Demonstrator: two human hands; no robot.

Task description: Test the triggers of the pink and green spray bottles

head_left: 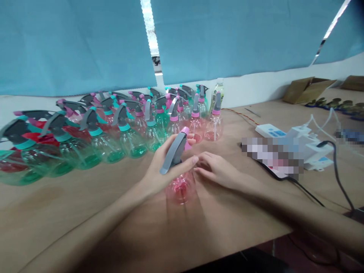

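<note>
While the left hand (157,169) grips one spray bottle (181,188), the right hand (216,169) curves half-open nearby.

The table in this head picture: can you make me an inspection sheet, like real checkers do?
Surface: brown table, bare near its front edge.
Job's things: pink-tinted spray bottle in front; green and pink spray bottles standing crowded behind.
Clutter: drink bottle behind them; white power strip and a blurred-out flat object to the right.
Hands: left hand has its fingers around the front bottle's spray head; right hand is close beside it, touch unclear.
Cables: black cable on the right; thin red-yellow wire by the strip.
Surroundings: blue sheet behind; open cardboard box far right.
</note>
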